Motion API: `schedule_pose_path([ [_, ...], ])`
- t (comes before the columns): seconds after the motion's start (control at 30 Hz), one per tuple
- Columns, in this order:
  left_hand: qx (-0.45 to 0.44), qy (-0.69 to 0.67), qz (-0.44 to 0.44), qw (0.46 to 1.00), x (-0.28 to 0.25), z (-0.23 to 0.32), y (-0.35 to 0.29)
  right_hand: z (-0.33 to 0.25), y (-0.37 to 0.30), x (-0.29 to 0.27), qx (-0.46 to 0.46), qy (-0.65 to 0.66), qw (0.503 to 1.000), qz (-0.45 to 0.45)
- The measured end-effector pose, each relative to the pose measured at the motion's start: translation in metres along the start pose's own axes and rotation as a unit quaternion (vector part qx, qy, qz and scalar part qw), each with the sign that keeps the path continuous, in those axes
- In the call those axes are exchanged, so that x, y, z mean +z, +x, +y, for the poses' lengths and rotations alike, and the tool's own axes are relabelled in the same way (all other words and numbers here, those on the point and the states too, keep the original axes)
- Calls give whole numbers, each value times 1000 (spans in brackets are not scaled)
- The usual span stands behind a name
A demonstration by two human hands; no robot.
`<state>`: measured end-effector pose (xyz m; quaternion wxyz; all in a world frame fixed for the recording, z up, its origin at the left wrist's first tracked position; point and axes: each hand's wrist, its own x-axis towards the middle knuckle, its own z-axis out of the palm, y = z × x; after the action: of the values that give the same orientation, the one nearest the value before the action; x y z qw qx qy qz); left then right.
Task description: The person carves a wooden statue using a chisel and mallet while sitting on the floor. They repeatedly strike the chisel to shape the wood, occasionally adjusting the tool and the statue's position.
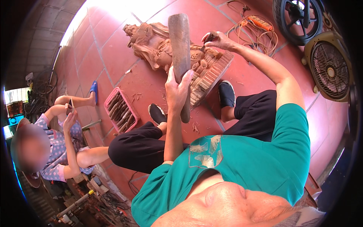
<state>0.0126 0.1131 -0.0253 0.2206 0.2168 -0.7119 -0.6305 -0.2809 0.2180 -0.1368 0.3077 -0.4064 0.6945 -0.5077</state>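
A brown wooden carving (150, 47) of a figure lies on the tiled floor between my feet, its stepped base at the lower right. My left hand (176, 90) is closed around a long, flat wooden mallet (179, 43), which stands up over the carving and hides part of it. Beyond the base, my right hand (223, 41) pinches the dark handle of what looks like a chisel (211, 36). Its thin shaft points down at the carved surface near the base; the exact tip is too small to make out.
A pink basket (118, 92) of wooden-handled tools sits left of my foot. Another person (62, 147) squats at the left, holding a thin tool. Tangled cords with an orange power strip (261, 23), a wheel (298, 17) and a box fan (329, 71) stand far right. Wood chips (194, 126) litter the floor.
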Motion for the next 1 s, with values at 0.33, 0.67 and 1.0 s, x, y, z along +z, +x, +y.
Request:
schedule_pose_path([
  [0.33, -5, 239, -108, 965, 29, -60, 7, 36, -5, -3, -130, -159, 978, 38],
  [0.67, 93, 232, -44, 967, 59, -24, -17, 44, -5, 16, -66, 47, 997, 1],
  [1.0, -53, 157, -48, 985, 22, -69, -1, 19, 3, 1, 44, -53, 998, 9],
])
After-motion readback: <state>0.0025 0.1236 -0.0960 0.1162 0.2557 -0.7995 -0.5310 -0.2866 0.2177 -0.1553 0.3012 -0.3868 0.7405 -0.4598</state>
